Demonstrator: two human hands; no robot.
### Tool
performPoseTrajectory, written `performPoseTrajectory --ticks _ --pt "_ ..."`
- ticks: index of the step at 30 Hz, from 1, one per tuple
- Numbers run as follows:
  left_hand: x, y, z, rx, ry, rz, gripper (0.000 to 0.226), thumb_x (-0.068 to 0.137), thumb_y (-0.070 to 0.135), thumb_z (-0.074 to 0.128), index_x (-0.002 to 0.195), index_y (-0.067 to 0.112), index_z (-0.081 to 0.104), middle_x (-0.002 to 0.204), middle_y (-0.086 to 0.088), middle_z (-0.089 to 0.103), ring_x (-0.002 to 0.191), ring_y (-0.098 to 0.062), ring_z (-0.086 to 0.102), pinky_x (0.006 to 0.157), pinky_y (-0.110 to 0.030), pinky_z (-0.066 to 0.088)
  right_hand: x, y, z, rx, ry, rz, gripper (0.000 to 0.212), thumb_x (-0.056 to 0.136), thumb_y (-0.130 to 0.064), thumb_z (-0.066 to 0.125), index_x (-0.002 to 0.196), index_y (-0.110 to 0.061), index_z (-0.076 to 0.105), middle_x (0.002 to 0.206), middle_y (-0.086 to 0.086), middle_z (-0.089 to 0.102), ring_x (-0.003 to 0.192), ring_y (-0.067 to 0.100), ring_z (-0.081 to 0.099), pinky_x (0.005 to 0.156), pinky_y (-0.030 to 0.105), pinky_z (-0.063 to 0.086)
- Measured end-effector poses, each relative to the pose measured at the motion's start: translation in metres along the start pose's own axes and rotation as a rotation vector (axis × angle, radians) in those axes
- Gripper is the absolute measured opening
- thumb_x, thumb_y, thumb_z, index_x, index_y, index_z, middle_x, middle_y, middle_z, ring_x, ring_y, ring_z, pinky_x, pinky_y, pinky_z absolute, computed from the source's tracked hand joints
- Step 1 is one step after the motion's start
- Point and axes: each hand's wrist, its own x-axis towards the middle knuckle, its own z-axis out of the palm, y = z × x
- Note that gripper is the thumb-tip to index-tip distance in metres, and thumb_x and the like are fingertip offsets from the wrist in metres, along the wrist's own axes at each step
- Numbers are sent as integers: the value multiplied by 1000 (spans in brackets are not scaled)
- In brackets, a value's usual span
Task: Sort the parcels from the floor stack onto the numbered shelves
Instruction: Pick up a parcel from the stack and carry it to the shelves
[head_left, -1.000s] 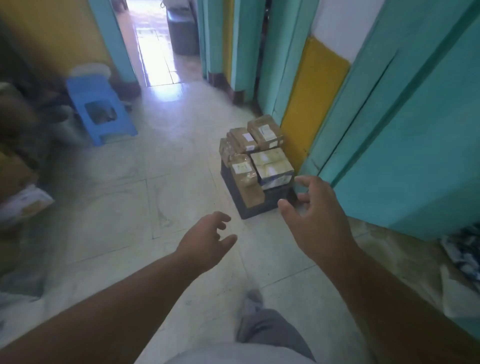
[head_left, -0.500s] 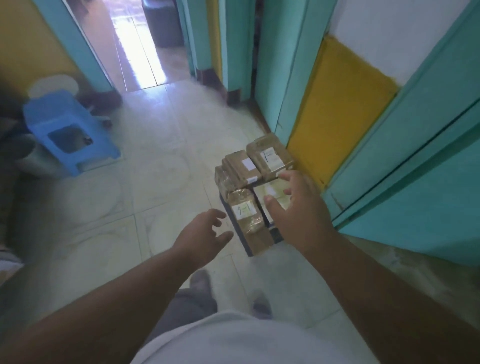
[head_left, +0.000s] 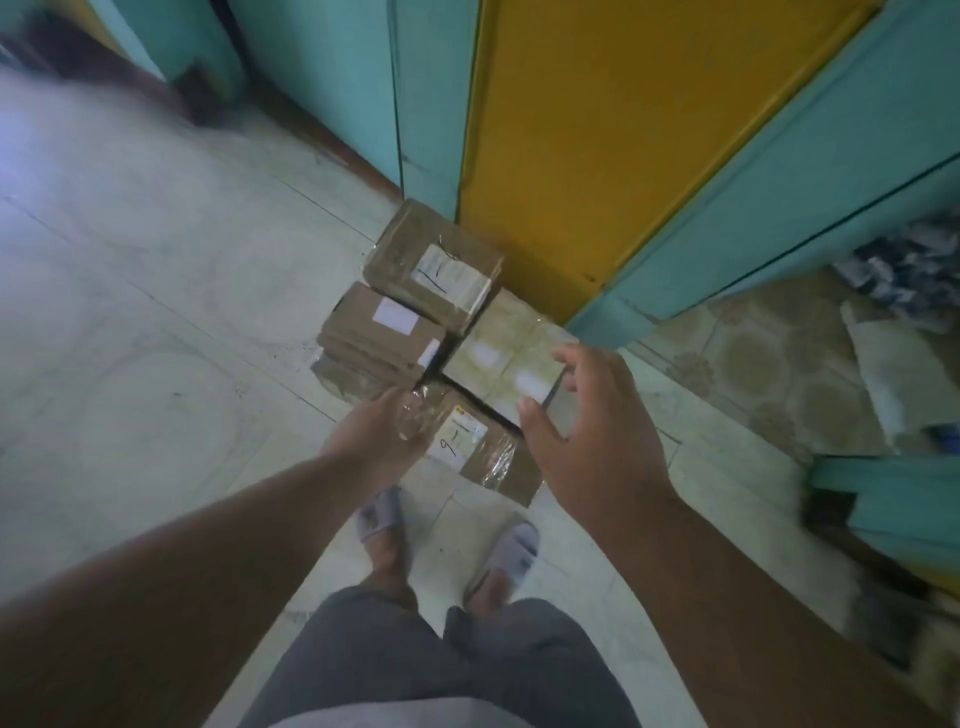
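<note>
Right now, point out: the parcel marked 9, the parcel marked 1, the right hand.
parcel marked 9 (head_left: 480, 441), head view, on its brown taped top beside the label
parcel marked 1 (head_left: 415, 249), head view, on its bare brown top
right hand (head_left: 587, 431), head view, on the back of the hand

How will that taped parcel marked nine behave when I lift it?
The parcel marked nine looks boxy, so probably stiff. Its glossy tape wrap may feel slippery. It overhangs the stack's near edge, so it could tip toward you.

Tiled floor (head_left: 156, 312) w/ parcel stack (head_left: 415, 312) by yellow panel (head_left: 597, 145).
</note>
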Motion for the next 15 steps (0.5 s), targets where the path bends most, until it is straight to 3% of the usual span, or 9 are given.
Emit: performPoseTrajectory --ticks 2,8,10,15 --pt "27 -10 10 33 -54 11 41 92 38 64 130 23 56 123 4 63 92 -14 59 67 -26 42 5 9 25 -4 -4 71 51 92 -37 63 137 -18 48 129 1 54 111 10 53 73 10 38" --pt "100 -56 58 81 -99 -47 47 93 37 62 135 17 54 129 -3 61 101 -21 59 79 -35 48 15 57 122 12 -79 236 48 92 -35 65 134 -19 50 127 -1 54 106 10 56 67 7 36" --pt "117 -76 78 55 -68 -119 49 92 38 63 135 18 53 129 -5 59 105 -23 59 83 -37 50 21 80 158 22 -87 306 47 92 -35 65 134 -20 50 127 -1 53 105 13 57 68 16 41" --pt "144 -112 118 5 -53 -238 58 89 47 64 139 22 48 138 -6 51 106 -24 56 82 -38 48 36 137 236 6 -128 462 49 92 -37 63 136 -21 48 135 2 51 116 20 56 87 35 50"
